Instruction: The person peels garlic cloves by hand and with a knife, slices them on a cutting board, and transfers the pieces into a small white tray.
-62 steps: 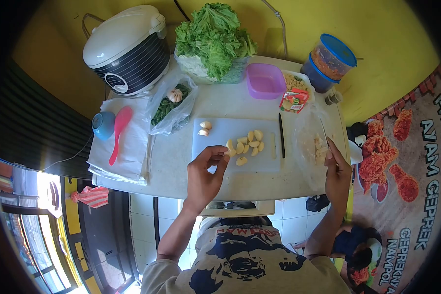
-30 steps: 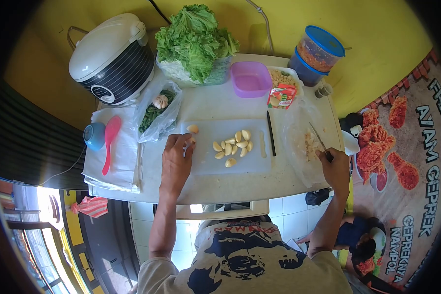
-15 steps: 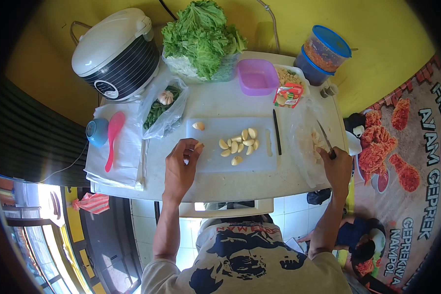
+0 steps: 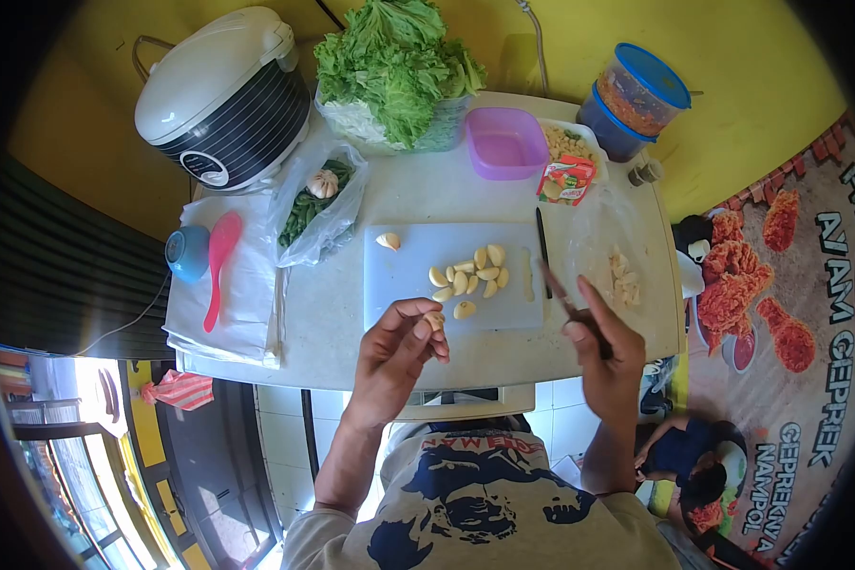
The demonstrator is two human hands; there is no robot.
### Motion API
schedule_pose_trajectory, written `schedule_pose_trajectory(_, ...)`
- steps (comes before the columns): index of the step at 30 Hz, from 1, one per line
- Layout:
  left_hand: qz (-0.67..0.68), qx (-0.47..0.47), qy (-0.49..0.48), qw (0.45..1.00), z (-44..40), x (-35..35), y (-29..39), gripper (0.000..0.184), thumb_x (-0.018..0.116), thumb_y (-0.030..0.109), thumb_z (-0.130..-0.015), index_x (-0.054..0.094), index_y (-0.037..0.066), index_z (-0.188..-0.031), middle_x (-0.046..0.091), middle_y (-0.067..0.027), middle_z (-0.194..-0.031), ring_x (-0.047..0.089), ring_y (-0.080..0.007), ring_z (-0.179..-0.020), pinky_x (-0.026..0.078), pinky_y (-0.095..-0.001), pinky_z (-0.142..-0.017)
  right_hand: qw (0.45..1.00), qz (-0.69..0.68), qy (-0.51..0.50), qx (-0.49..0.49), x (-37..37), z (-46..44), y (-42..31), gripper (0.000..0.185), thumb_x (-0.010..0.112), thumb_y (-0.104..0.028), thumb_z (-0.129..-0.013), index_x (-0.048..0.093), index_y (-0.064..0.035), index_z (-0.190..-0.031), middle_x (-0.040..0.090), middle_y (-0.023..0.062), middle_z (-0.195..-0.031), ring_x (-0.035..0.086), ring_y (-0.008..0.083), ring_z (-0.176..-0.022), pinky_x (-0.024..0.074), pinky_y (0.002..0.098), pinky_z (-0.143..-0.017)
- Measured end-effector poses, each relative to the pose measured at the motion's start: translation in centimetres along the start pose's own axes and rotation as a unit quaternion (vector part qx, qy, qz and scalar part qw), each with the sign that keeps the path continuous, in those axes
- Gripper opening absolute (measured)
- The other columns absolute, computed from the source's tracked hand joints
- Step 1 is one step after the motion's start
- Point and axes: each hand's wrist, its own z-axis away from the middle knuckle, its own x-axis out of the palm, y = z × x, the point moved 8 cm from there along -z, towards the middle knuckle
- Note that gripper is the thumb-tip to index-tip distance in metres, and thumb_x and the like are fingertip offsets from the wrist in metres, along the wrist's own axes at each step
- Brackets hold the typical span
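My left hand point(image 4: 394, 356) pinches a garlic clove point(image 4: 434, 321) above the near edge of the white cutting board point(image 4: 399, 285). In my right hand point(image 4: 613, 351) is a knife point(image 4: 560, 290), its blade pointing up and left, off the board's right side. Several peeled garlic cloves point(image 4: 461, 283) lie grouped on the board. One more clove point(image 4: 389, 241), brownish at one end, sits apart near the board's upper left corner. A clear plastic bag point(image 4: 589, 252) with pale garlic skins point(image 4: 624, 278) lies to the right.
A rice cooker point(image 4: 223, 104), a box of lettuce point(image 4: 389, 76) and a purple tub point(image 4: 506, 142) stand at the back. Left are a bag with a garlic bulb point(image 4: 323, 183), a pink rice paddle point(image 4: 223, 271) and a blue cup point(image 4: 188, 255). Blue-lidded containers point(image 4: 636, 90) stand back right.
My left hand has moved right and nearer me with the clove. My right hand has come left from the plastic bag, bringing the knife toward the board.
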Motion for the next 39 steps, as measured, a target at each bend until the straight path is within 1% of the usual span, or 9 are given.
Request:
schedule_pose_trajectory(3, 0.064, -0.022, -0.02, 0.997, 0.6, 1.2, -1.0, 0.033, 0.057, 0.015, -0.105, 0.053, -0.003, -0.133, 0.063, -0.0067, -0.1, 0.064, -0.0155, -0.085, 0.053, -0.0306, -0.078, 0.994, -0.05, -0.079, -0.064, 4.0, 0.9, -2.4, 0.052, 0.072, -0.006, -0.092, 0.058, -0.0016, -0.141, 0.071, 0.0133, -0.089, 0.066, 0.0139, -0.07, 0.0503, 0.0265, -0.063)
schedule_pose_trajectory(5, 0.139, -0.025, -0.098, 0.985, 1.1, 2.4, -1.3, 0.033, 0.054, 0.012, -0.106, 0.053, -0.003, -0.135, 0.065, -0.0098, -0.112, 0.063, -0.0151, -0.091, 0.052, -0.0318, -0.085, 0.984, -0.085, -0.12, -0.103, 6.0, 0.9, -4.0, 0.054, 0.07, -0.005, -0.092, 0.055, -0.0024, -0.144, 0.071, 0.0121, -0.088, 0.068, 0.0164, -0.068, 0.0514, 0.0273, -0.06)
schedule_pose_trajectory(6, 0.161, -0.03, -0.092, 0.982, 1.3, 2.5, -1.6, 0.036, 0.054, 0.011, -0.105, 0.051, -0.006, -0.137, 0.067, -0.0112, -0.115, 0.065, -0.0156, -0.094, 0.052, -0.0319, -0.086, 0.984, -0.085, -0.119, -0.102, 6.6, 1.0, -4.0, 0.054, 0.07, -0.005, -0.092, 0.055, -0.0024, -0.144, 0.071, 0.0121, -0.088, 0.068, 0.0164, -0.068, 0.0514, 0.0273, -0.06)
schedule_pose_trajectory(11, 0.16, -0.029, -0.096, 0.982, 1.7, 2.7, -1.5, 0.039, 0.055, 0.01, -0.105, 0.049, -0.009, -0.138, 0.067, -0.0115, -0.115, 0.066, -0.0156, -0.094, 0.053, -0.031, -0.085, 0.977, -0.084, -0.136, -0.144, 7.4, 1.3, -4.9, 0.055, 0.07, -0.003, -0.092, 0.055, -0.0035, -0.145, 0.069, 0.0105, -0.083, 0.064, 0.0182, -0.062, 0.0496, 0.0299, -0.055)
schedule_pose_trajectory(16, 0.17, -0.037, -0.116, 0.978, 1.9, 2.9, -1.7, 0.039, 0.055, 0.011, -0.105, 0.05, -0.009, -0.138, 0.066, -0.0117, -0.115, 0.066, -0.0152, -0.093, 0.053, -0.0299, -0.083, 0.975, -0.088, -0.143, -0.142, 7.3, 1.6, -4.8, 0.054, 0.069, -0.003, -0.092, 0.055, -0.0025, -0.144, 0.068, 0.0108, -0.082, 0.064, 0.0186, -0.061, 0.0484, 0.0305, -0.053)
schedule_pose_trajectory(25, 0.182, 0.001, -0.137, 0.974, 2.0, 3.3, -0.9, 0.037, 0.056, 0.012, -0.105, 0.053, -0.01, -0.134, 0.066, -0.0105, -0.115, 0.065, -0.0146, -0.093, 0.054, -0.029, -0.081, 0.976, -0.075, -0.136, -0.15, 6.7, 1.3, -5.8, 0.052, 0.069, -0.002, -0.092, 0.056, -0.001, -0.143, 0.069, 0.012, -0.082, 0.065, 0.0188, -0.061, 0.0489, 0.0301, -0.054)
schedule_pose_trajectory(27, 0.126, 0.006, -0.104, 0.987, 2.0, 3.1, -0.8, 0.035, 0.055, 0.012, -0.106, 0.055, -0.01, -0.132, 0.067, -0.0104, -0.111, 0.065, -0.0144, -0.091, 0.054, -0.0291, -0.081, 0.977, -0.074, -0.142, -0.143, 6.7, 1.3, -5.7, 0.052, 0.068, -0.002, -0.092, 0.057, -0.0019, -0.142, 0.069, 0.0119, -0.082, 0.065, 0.0186, -0.062, 0.0492, 0.0299, -0.055)
schedule_pose_trajectory(30, 0.08, 0.031, -0.112, 0.99, 2.1, 3.0, -0.3, 0.032, 0.055, 0.012, -0.106, 0.058, -0.009, -0.13, 0.068, -0.0117, -0.11, 0.066, -0.0146, -0.092, 0.055, -0.029, -0.079, 0.974, -0.065, -0.166, -0.137, 7.1, 1.5, -5.3, 0.053, 0.069, 0.0, -0.091, 0.058, -0.0046, -0.142, 0.068, 0.0111, -0.081, 0.066, 0.0187, -0.062, 0.0499, 0.0297, -0.054)
schedule_pose_trajectory(39, 0.088, 0.048, -0.082, 0.992, 2.4, 3.4, 0.5, 0.027, 0.056, 0.007, -0.104, 0.063, -0.008, -0.125, 0.069, -0.0132, -0.112, 0.067, -0.0158, -0.093, 0.057, -0.0304, -0.078, 0.971, -0.033, -0.09, -0.217, 7.1, 2.0, -5.8, 0.055, 0.07, 0.004, -0.087, 0.06, -0.0066, -0.141, 0.066, 0.0098, -0.081, 0.066, 0.018, -0.061, 0.0503, 0.0294, -0.051)
